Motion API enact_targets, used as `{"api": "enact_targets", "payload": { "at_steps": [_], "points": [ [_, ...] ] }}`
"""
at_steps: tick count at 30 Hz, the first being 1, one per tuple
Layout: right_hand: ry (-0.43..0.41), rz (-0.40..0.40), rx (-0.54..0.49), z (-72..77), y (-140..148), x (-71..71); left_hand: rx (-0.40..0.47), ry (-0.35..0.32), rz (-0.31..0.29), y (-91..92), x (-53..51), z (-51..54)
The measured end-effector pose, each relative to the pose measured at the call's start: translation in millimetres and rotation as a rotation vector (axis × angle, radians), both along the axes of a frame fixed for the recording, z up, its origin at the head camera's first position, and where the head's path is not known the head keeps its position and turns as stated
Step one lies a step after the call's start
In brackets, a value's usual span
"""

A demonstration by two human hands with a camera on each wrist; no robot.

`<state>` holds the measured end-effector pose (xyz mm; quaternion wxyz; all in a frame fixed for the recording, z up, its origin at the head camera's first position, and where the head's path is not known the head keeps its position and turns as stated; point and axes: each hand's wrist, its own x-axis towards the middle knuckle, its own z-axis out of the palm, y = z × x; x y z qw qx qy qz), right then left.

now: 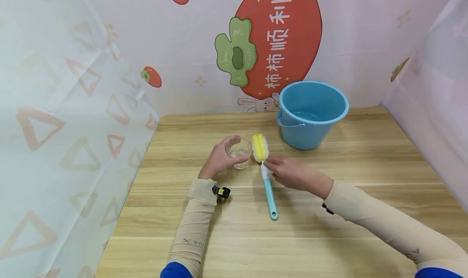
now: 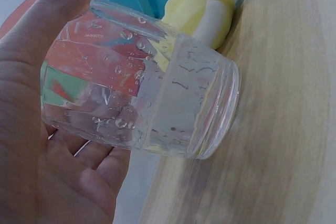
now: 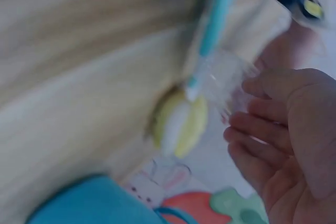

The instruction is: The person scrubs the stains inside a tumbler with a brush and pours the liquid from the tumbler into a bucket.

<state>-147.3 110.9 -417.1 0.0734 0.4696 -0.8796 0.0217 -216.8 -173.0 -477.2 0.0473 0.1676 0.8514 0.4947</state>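
Observation:
My left hand grips a clear drinking glass, thumb on one side and fingers on the other. Water drops cling to the glass wall in the left wrist view; whether its base touches the table, I cannot tell. Just right of the glass lies a bottle brush with a yellow and white sponge head and a light blue handle pointing toward me. My right hand hovers by the brush's neck. In the right wrist view its fingers are loosely bent, apart from the brush, and hold nothing.
A light blue bucket stands at the back right of the wooden table, its handle hanging down at the left side. Behind the table hangs a printed cloth; similar sheets flank both sides.

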Motion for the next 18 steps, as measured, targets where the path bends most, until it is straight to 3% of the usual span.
{"api": "enact_targets", "payload": {
  "at_steps": [3, 10, 15, 18],
  "points": [
    [-0.056, -0.11, -0.087, 28.5, 11, -1.6, 0.0, 0.001, 0.002, 0.6, -0.2, 0.2],
    [-0.061, -0.289, -0.274, 99.6, 42, -11.7, -0.003, 0.014, -0.004, -0.2, -2.5, -0.1],
    [-0.09, -0.478, -0.25, 141.0, 73, -21.8, 0.015, 0.002, -0.006, -0.7, -2.3, -0.8],
    [-0.106, -0.588, -0.231, 150.5, 95, -34.0, 0.029, -0.022, -0.014, -0.5, -1.3, -2.3]
  ]
}}
